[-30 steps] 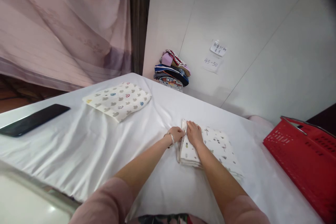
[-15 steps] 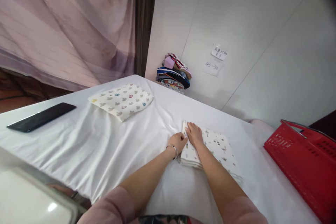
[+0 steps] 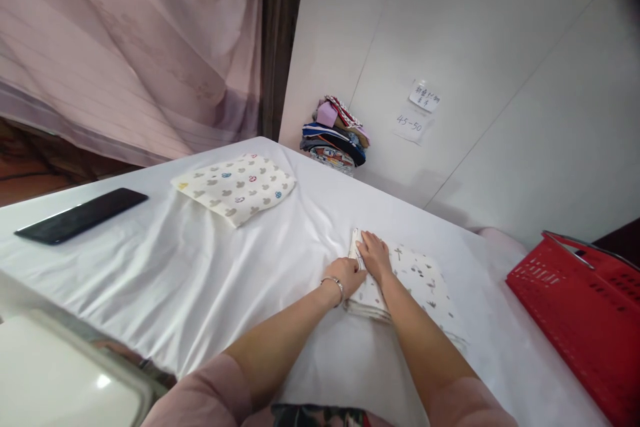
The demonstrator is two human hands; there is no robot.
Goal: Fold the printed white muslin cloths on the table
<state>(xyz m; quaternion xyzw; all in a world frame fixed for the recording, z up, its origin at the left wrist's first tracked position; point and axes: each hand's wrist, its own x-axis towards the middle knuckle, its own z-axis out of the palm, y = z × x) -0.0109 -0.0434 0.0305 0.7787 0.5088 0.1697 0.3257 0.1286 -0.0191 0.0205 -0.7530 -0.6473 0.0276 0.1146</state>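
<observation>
The cloth (image 3: 423, 273) under the right hand (image 3: 374, 257) was white with grey motifs. Beyond the left hand (image 3: 346, 276), the other cloth (image 3: 240, 188) was cream — grey, blue, red shapes — and right of both, the basket (image 3: 575, 310) was red.

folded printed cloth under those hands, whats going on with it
A person has both hands on the folded cloth, which lies on the white-covered table. The right hand rests on top; the left hand, fingers curled, is at its left end. Another patterned cloth lies apart, and a red basket is at far right.
</observation>
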